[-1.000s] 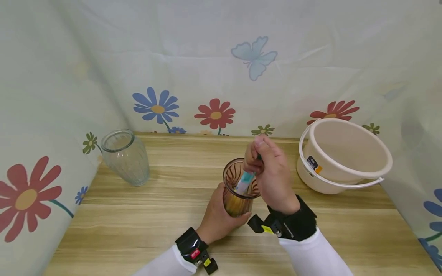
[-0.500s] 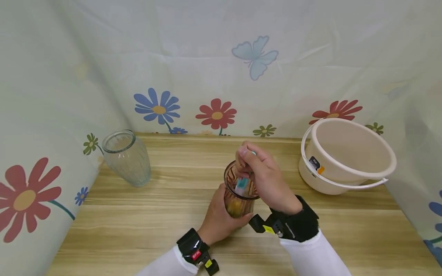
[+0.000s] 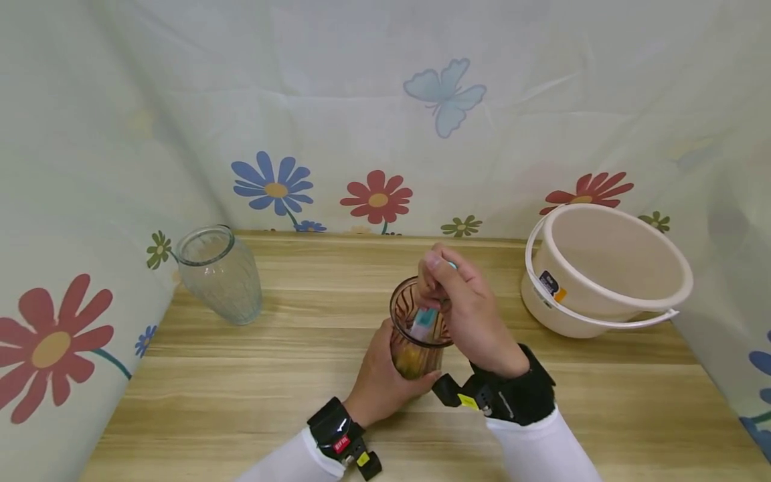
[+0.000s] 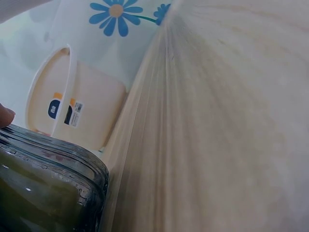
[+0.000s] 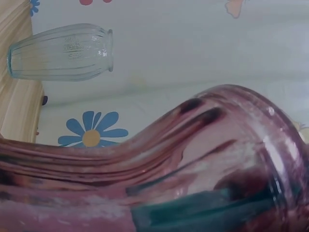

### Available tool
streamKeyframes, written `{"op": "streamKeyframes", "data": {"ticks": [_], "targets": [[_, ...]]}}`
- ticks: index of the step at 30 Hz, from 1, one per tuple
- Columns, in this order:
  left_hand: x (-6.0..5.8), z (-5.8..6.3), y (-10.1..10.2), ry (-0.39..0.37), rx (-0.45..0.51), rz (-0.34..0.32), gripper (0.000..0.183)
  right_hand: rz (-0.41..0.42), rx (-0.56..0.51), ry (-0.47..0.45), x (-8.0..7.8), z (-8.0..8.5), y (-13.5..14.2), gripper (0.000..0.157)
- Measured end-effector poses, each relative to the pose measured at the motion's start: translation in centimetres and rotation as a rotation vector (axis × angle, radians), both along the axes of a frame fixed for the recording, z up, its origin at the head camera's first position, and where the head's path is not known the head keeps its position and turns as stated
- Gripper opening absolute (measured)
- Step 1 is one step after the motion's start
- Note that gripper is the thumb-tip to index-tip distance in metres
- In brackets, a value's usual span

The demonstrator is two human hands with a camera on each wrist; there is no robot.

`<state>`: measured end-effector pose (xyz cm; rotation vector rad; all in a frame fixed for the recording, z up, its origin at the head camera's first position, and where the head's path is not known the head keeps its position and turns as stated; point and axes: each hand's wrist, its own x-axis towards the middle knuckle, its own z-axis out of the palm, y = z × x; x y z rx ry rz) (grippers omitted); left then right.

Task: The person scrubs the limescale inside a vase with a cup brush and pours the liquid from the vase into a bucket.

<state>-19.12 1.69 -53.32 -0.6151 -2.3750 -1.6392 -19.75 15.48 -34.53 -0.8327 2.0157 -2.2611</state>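
Note:
My left hand (image 3: 381, 380) grips the lower body of a brownish-pink ribbed glass vase (image 3: 415, 361), which leans slightly at the middle of the table. Above its mouth, my right hand (image 3: 468, 311) holds a bottle brush by its teal and white handle (image 3: 426, 318), pushed down inside. A yellowish-green mass, seemingly the brush head, shows through the glass low down. In the left wrist view the thick vase base (image 4: 91, 166) hides much of that mass. Through the flared neck (image 5: 212, 140) in the right wrist view, the teal handle (image 5: 193, 210) is visible, blurred.
A clear ribbed glass vase (image 3: 231, 284) stands at the back left of the wooden table (image 3: 289, 361). At the back right sits a cream bucket (image 3: 557, 318) with its white handle lowered. A flower-patterned curtain (image 3: 337, 114) encloses the back and sides.
My right hand has moved lower and slightly left, taking the brush deeper into the vase, then shifted a little right. My left hand keeps its grip on the vase.

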Motion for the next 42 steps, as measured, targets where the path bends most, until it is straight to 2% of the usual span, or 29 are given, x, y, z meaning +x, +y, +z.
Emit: {"op": "streamKeyframes", "data": {"ticks": [6,12,16,21,27,34,38,42], "targets": [[0.0,-0.4,-0.2,-0.004,-0.021,0.013,0.092,-0.053,-0.100,0.027,0.3,-0.6,-0.2,0.034],[0.3,-0.5,-0.2,0.000,-0.009,-0.005,0.090,-0.081,-0.178,0.065,0.7,-1.1,-0.1,0.032],[0.3,-0.5,-0.2,0.033,-0.012,-0.019,0.091,-0.099,-0.231,0.074,0.9,-1.3,0.1,0.031],[0.3,-0.6,-0.1,0.076,-0.026,-0.027,0.091,-0.108,-0.266,0.099,1.1,-1.3,0.2,0.031],[0.2,-0.6,-0.1,0.069,-0.017,-0.037,0.093,-0.116,-0.342,0.126,1.5,-0.7,0.2,0.032],[0.3,-0.2,-0.1,0.001,0.014,-0.039,0.096,-0.104,-0.533,0.267,1.8,0.3,0.9,0.032],[0.2,0.0,-0.2,-0.011,0.011,-0.025,0.099,-0.097,-0.644,0.345,1.8,0.5,1.4,0.034],[0.0,0.0,-0.3,-0.005,0.001,-0.014,0.099,-0.094,-0.685,0.391,1.6,0.4,1.5,0.034]]}}
